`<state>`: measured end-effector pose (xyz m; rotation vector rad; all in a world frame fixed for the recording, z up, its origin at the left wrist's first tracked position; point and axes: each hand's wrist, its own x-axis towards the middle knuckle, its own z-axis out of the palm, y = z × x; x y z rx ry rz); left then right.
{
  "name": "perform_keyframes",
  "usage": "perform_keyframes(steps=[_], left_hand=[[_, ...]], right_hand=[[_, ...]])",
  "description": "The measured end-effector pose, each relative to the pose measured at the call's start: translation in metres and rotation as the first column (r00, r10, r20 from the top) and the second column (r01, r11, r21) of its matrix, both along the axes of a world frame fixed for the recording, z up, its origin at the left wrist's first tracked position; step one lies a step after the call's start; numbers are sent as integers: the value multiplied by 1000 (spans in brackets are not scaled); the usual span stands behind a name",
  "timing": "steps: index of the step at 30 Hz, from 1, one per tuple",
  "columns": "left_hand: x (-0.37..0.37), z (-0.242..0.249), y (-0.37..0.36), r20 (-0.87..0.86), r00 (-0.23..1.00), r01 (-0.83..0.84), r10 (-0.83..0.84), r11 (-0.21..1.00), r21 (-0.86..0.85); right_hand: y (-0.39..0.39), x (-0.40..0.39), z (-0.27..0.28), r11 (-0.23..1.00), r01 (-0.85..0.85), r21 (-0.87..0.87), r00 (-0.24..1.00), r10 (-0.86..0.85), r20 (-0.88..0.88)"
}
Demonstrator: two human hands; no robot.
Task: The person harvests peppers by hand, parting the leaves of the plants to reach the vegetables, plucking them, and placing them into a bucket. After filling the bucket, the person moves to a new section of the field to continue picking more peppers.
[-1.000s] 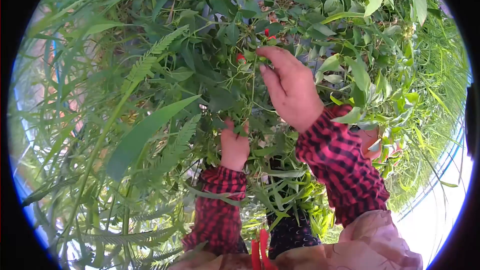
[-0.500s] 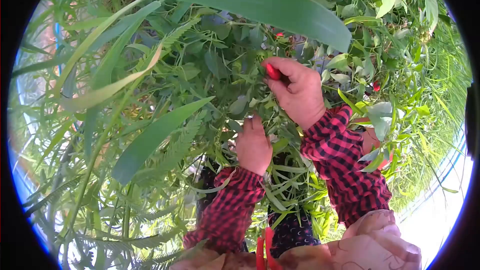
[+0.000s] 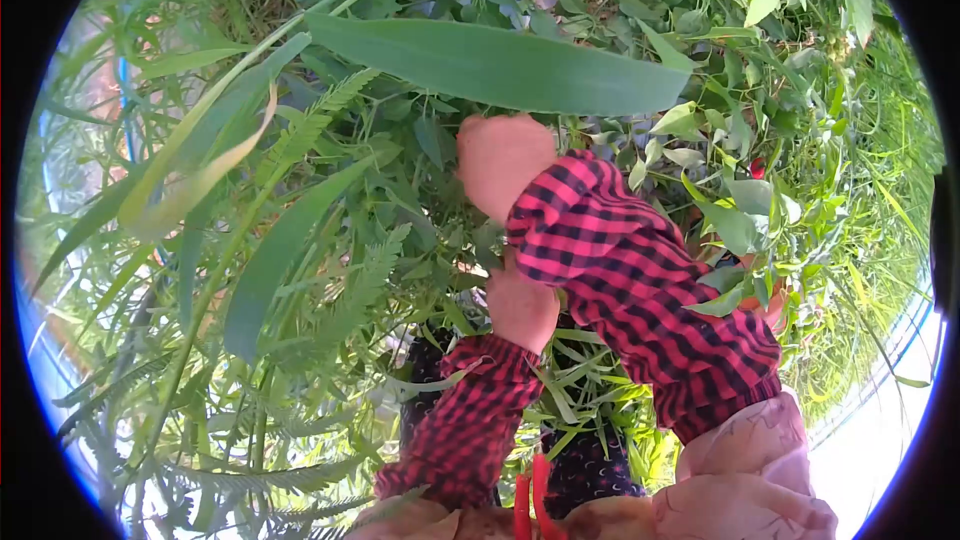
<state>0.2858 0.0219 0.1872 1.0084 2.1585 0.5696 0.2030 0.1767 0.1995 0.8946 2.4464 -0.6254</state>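
Note:
My right hand (image 3: pixel 507 162) is among the dense green leaves of a plant (image 3: pixel 425 140), just under a long broad leaf blade (image 3: pixel 500 65). I see the back of it, knuckles bent; its fingertips and whatever they hold are out of sight. Nearer to me, my left hand (image 3: pixel 522 308) sits low in the foliage with curled fingers. The cuff of the right checked sleeve (image 3: pixel 590 230) lies partly over it, so its contents are hidden too. A red pepper (image 3: pixel 757 168) hangs among leaves on the right.
Tall grass blades and feathery fronds (image 3: pixel 330 340) rise on the left. Leafy stems (image 3: pixel 740 230) overlap my right forearm. Below are my dark patterned trouser legs (image 3: pixel 590 460) and a red strap (image 3: pixel 540 500). Grass (image 3: pixel 880 230) borders the right side.
My right hand has moved left and turned over, so the red pepper it was pinching is no longer visible. My left hand has shifted slightly right and down.

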Motion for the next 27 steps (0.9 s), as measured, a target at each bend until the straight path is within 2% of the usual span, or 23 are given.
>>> perform_keyframes(steps=[1, 3, 5, 6, 7, 8, 10, 11, 13, 14, 15, 16, 17, 18, 20, 22, 23, 24, 25, 27], left_hand=[[-1, 3, 2, -2, 1000, 11, -11, 1000, 2], [-6, 11, 7, 80, 997, 10, -8, 1000, -18], [-5, 6, 5, 79, 995, 67, -60, 995, -78], [-4, 4, 5, 80, 991, 116, -106, 984, -137], [-8, 17, 13, 46, 992, 127, -120, 959, -253], [-6, 13, 12, 43, 992, 126, -119, 959, -256], [-1, 3, 8, -17, 1000, -6, 7, 999, 44], [-3, 3, 9, -18, 1000, -5, 6, 999, 43], [-10, 7, 15, 146, 985, -125, 97, 971, 202], [-13, 9, 19, 202, 972, -168, 119, 954, 248], [-17, 14, 27, 405, 873, -369, 272, 911, 184], [-18, 16, 31, 579, 708, -541, 404, 837, 77], [-19, 4, 18, 465, 821, -347, 333, 936, -57], [-18, 3, 17, 461, 823, -344, 331, 937, -61], [-16, 2, 18, 529, 746, -506, 405, 861, 55], [-18, 2, 17, 502, 773, -469, 388, 882, 41], [-17, 2, 16, 480, 796, -435, 370, 900, 28], [-17, 2, 16, 459, 817, -399, 348, 917, 16], [-15, -3, 13, 455, 820, -397, 346, 917, 18], [-11, -12, 4, 437, 875, -248, 210, 968, 31]], right_hand=[[-7, -10, -25, 1000, 13, -17, 982, -9, 189], [-37, -12, -122, 971, 11, 238, 874, -125, 469], [-34, 1, -111, 958, 51, 283, 994, -75, 76], [-31, 7, -99, 951, 76, 300, 991, -38, -130], [-26, 10, -81, 948, 92, 304, 972, -19, -234], [-21, 13, -60, 946, 103, 309, 943, 6, -333], [-3, 15, 1, 993, -115, -41, 877, 82, -474], [1, 19, 20, 993, -114, -41, 877, 81, -474], [4, 32, 47, 974, -93, -207, 749, -69, -659], [7, 41, 55, 973, -92, -210, 747, -72, -661], [10, 51, 62, 970, 12, -242, 722, -176, -669], [11, 61, 66, 954, 117, -275, 686, -278, -672], [10, 69, 68, 925, 191, -329, 638, -372, -675], [8, 76, 70, 887, 261, -381, 580, -460, -672], [4, 89, 76, 879, 279, -387, 585, -475, -658], [-2, 97, 76, 767, 317, -557, 521, -632, -574], [-1, 103, 76, 774, 258, -578, 591, -600, -540], [-4, 106, 78, 774, 260, -577, 589, -601, -541], [-8, 107, 81, 724, 209, -658, 588, -630, -507], [-14, 113, 82, 639, 157, -753, 599, -668, -442]])
